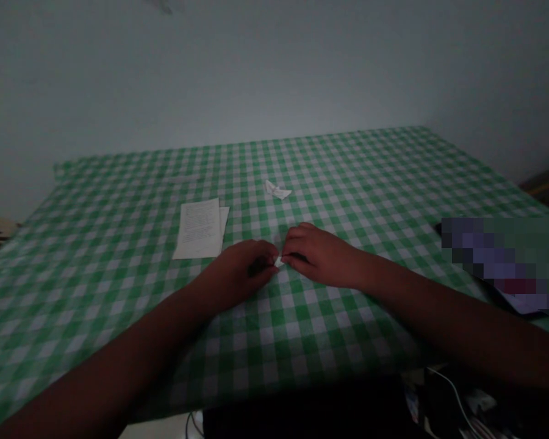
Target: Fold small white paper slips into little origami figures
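Currently pinching a small white paper (279, 262) with the grip of left hand (235, 268) and right hand (320, 253), clamped on it from opposite sides; held directly between both over the tabletop (343, 329), equally close to each; too small to show a long axis.

Counts one left hand (238, 262) and one right hand (321, 250), two in all. Adds one small white paper piece (278, 262) at the hands and one folded white paper (278, 191) farther off, making two. Shows one upper sheet (199, 230) and one lower sheet (224, 218), at least two. Includes one checkered tablecloth (329, 332), one pixelated object (498, 262), one white cable (451, 382) and at least one dark cable (187, 424).
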Available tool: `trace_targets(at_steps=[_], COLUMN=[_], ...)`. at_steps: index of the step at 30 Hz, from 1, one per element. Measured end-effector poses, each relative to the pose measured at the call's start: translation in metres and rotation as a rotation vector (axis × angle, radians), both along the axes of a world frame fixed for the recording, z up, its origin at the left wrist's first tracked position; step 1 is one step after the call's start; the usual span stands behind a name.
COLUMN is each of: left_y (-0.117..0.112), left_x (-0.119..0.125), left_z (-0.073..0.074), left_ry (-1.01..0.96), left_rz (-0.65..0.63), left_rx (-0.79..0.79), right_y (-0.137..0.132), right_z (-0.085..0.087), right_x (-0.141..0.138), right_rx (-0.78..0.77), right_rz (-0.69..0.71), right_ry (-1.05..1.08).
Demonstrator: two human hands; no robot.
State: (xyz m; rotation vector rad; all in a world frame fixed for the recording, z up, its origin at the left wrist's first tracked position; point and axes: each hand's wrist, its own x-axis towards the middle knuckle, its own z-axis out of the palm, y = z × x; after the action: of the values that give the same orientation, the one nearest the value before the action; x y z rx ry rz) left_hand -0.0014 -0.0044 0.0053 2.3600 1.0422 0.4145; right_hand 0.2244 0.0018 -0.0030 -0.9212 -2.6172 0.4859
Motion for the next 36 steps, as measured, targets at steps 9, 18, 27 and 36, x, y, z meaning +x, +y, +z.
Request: trace_targets(at_steps=[9, 18, 27, 36], left_y=[0.003, 0.001, -0.002, 0.006], left_x=[-0.004, 0.004, 0.005, -0.007], left_z=[-0.01, -0.017, -0.016, -0.011], left_ry=[-0.018, -0.004, -0.056, -0.044], left_rz=[-0.008, 0.04, 0.085, 0.003], left_rx=[0.104, 0.211, 0.216, 0.172], right_y=[-0.001, -0.01, -0.044, -0.045], right_z=[-0.002, -0.003, 0.016, 0.018], right_x=[-0.002, -0.009, -0.018, -0.012], right_rx=[0.009, 0.121, 0.168, 0.156], right_rz=[-0.022, -0.108, -0.095, -0.087], right_ry=[0.03, 0.064, -0.265, -0.32])
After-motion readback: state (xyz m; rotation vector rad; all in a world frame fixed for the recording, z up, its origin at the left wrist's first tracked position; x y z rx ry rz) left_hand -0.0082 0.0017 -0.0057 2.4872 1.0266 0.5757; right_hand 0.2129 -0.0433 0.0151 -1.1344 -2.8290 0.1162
